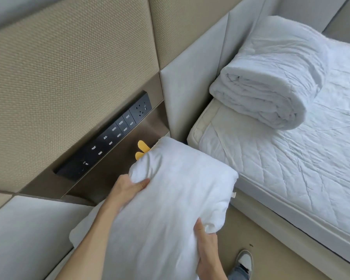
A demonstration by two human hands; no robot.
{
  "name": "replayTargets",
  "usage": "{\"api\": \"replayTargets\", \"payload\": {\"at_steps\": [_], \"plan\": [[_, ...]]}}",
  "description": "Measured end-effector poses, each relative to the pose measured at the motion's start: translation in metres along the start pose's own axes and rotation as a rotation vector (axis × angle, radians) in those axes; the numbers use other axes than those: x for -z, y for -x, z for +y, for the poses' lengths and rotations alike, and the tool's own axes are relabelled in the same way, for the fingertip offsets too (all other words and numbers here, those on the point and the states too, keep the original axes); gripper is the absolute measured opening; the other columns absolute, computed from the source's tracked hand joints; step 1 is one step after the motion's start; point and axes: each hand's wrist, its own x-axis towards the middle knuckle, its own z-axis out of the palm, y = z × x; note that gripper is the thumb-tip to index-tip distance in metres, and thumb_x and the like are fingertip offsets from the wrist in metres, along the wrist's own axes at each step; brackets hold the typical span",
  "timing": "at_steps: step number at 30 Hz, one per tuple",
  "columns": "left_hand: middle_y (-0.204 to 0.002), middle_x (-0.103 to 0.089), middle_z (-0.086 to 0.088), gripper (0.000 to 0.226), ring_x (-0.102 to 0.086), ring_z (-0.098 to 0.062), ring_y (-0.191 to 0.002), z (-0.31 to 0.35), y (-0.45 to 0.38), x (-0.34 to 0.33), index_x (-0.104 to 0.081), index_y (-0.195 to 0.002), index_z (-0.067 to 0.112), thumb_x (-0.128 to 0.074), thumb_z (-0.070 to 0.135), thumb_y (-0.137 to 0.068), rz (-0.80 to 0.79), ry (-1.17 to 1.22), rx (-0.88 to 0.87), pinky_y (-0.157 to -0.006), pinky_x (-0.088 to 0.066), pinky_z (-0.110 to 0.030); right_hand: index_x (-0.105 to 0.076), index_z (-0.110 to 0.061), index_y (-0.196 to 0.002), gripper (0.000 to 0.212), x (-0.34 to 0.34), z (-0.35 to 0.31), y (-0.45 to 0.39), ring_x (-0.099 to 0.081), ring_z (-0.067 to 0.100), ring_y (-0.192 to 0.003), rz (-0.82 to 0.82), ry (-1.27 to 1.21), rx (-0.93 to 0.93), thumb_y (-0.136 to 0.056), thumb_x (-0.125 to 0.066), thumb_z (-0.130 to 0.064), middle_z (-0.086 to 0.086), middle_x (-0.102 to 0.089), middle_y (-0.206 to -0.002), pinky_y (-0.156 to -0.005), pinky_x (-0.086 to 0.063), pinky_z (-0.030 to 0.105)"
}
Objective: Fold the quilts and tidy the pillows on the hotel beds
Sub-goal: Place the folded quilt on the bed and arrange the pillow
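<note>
A white pillow [176, 195] is held up between the two beds, in front of the wall panel. My left hand [129, 185] grips its upper left edge, thumb on top. My right hand [207, 249] grips its lower right edge, fingers tucked under the fabric. A second white pillow [83, 227] shows behind it at lower left, mostly hidden. On the right bed [291, 178], a folded white quilt [271, 81] lies at the head end against the grey headboard [192, 81].
A black strip of switches and sockets [109, 136] runs along the brown wall panel. A yellow object [141, 151] peeks out behind the pillow. Beige floor [261, 237] lies between the beds, with my shoe [245, 259] on it. A grey padded panel [22, 235] fills the lower left.
</note>
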Motion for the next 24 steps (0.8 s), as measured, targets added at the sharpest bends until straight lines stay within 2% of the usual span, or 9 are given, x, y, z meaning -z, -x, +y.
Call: {"api": "replayTargets", "payload": {"at_steps": [2,5,8,12,14,17,20,21,24], "plan": [[-0.09,-0.073,0.0,0.044,-0.068,-0.014,-0.082,0.029,0.014,0.001,-0.069,-0.103,0.01,-0.083,0.045,-0.078,0.026,0.02,-0.026,-0.064,-0.049,-0.027,-0.064,-0.009,-0.128,0.031,0.004,-0.025,0.009,-0.075,0.027,-0.102,-0.042,-0.102,0.015,-0.099,-0.063,-0.02,0.01,-0.077,-0.114,-0.072,-0.063,0.037],[-0.087,-0.069,0.007,0.041,-0.064,-0.008,-0.08,0.078,0.039,-0.002,-0.068,-0.108,0.016,-0.081,0.043,-0.081,0.056,0.012,-0.088,-0.064,-0.047,-0.026,-0.061,-0.01,-0.131,0.034,0.014,-0.064,0.02,-0.075,0.03,-0.104,-0.069,-0.203,0.021,-0.099,-0.062,-0.018,0.012,-0.076,-0.117,-0.077,-0.063,0.043],[-0.098,-0.067,0.005,0.06,-0.063,-0.015,-0.088,0.122,0.061,-0.01,-0.064,-0.127,0.008,-0.08,0.044,-0.082,0.111,0.012,-0.137,-0.07,-0.045,-0.029,-0.062,-0.008,-0.129,0.035,0.027,-0.108,0.027,-0.074,0.032,-0.104,-0.105,-0.227,0.044,-0.096,-0.063,-0.018,0.014,-0.076,-0.116,-0.09,-0.057,0.051],[-0.114,-0.067,-0.004,0.075,-0.059,-0.019,-0.095,0.181,0.09,-0.019,-0.059,-0.135,0.004,-0.079,0.051,-0.08,0.194,0.043,-0.191,-0.076,-0.044,-0.032,-0.062,-0.011,-0.128,0.033,0.048,-0.173,0.029,-0.074,0.032,-0.104,-0.179,-0.262,0.105,-0.096,-0.064,-0.02,0.012,-0.076,-0.115,-0.093,-0.056,0.052],[-0.112,-0.068,-0.005,0.076,-0.061,-0.021,-0.096,0.214,0.105,-0.023,-0.061,-0.132,0.005,-0.078,0.056,-0.079,0.229,0.04,-0.221,-0.076,-0.045,-0.034,-0.059,-0.013,-0.134,0.038,0.058,-0.207,0.028,-0.072,0.033,-0.111,-0.222,-0.269,0.142,-0.097,-0.064,-0.023,0.012,-0.074,-0.122,-0.1,-0.053,0.056],[-0.092,-0.067,0.002,0.058,-0.065,-0.021,-0.09,0.274,0.122,-0.03,-0.068,-0.114,0.01,-0.078,0.055,-0.079,0.273,0.08,-0.302,-0.076,-0.05,-0.035,-0.054,-0.019,-0.141,0.05,0.067,-0.264,0.026,-0.069,0.033,-0.118,-0.265,-0.294,0.228,-0.093,-0.067,-0.028,0.011,-0.071,-0.129,-0.104,-0.049,0.06],[-0.082,-0.06,0.008,0.047,-0.059,-0.018,-0.082,0.34,0.131,-0.041,-0.064,-0.109,0.012,-0.078,0.048,-0.082,0.294,0.128,-0.419,-0.066,-0.044,-0.028,-0.056,-0.018,-0.138,0.043,0.075,-0.322,0.016,-0.07,0.03,-0.115,-0.278,-0.3,0.346,-0.096,-0.065,-0.025,0.01,-0.073,-0.126,-0.103,-0.051,0.057],[-0.081,-0.06,0.007,0.045,-0.059,-0.021,-0.085,0.361,0.131,-0.045,-0.063,-0.106,0.013,-0.078,0.048,-0.083,0.296,0.126,-0.445,-0.067,-0.044,-0.029,-0.057,-0.017,-0.137,0.042,0.077,-0.341,0.012,-0.07,0.03,-0.115,-0.272,-0.295,0.384,-0.096,-0.065,-0.025,0.01,-0.073,-0.125,-0.103,-0.051,0.057],[-0.08,-0.061,0.004,0.042,-0.061,-0.026,-0.091,0.419,0.111,-0.057,-0.059,-0.085,0.015,-0.079,0.051,-0.08,0.295,0.154,-0.51,-0.085,-0.051,-0.04,-0.06,-0.013,-0.134,0.043,0.082,-0.396,-0.011,-0.071,0.031,-0.112,-0.244,-0.297,0.466,-0.094,-0.069,-0.026,0.012,-0.074,-0.122,-0.101,-0.053,0.057]]}}
